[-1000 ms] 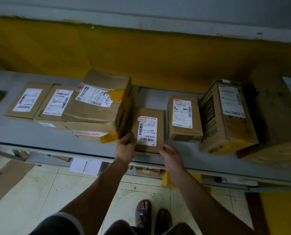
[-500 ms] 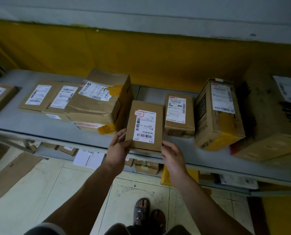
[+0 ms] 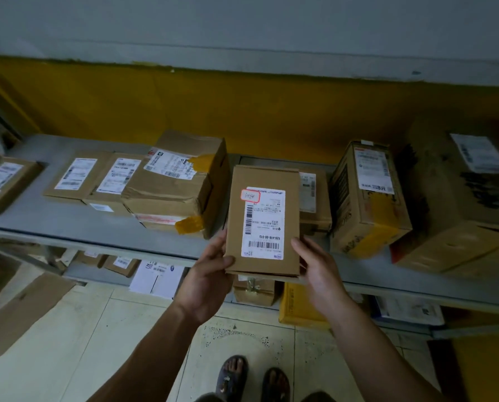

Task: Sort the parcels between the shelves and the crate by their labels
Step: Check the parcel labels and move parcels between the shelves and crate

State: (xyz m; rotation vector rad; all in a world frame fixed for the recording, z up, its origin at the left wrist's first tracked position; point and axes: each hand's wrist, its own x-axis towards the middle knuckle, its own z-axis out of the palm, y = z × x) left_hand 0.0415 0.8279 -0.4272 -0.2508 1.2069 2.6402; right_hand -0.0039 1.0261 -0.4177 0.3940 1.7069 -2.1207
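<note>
1. Two bare hands hold one flat brown cardboard parcel (image 3: 262, 221) upright in the head view, just in front of the grey metal shelf (image 3: 68, 224) and clear of its surface.
2. Left hand (image 3: 204, 285) grips the parcel's lower left corner, with the thumb across the front face and the fingers curled behind it.
3. Right hand (image 3: 319, 274) clasps the lower right edge, with the thumb against the side and the fingers tucked out of sight behind the card.
4. A white shipping label (image 3: 264, 223) covers much of the parcel's front. It carries barcodes and a code that appears to read "520-H16-00-013". The finer print is too small to read.
5. A red-bordered sticker (image 3: 250, 196) at the label's top left corner bears handwriting that is not legible.
6. On the shelf to the left lies a creased, dented box (image 3: 173, 184) patched with yellow tape, and beside it two flat labelled parcels (image 3: 97, 178).
7. To the right a tall printed carton (image 3: 367, 198) stands tilted, also with yellow tape and a white label. A small box (image 3: 315, 198) sits partly hidden behind the held parcel.
8. Behind the shelf the wall (image 3: 271, 111) is mustard yellow below and pale grey above. Speckled tiles (image 3: 97, 343) cover the floor.
</note>
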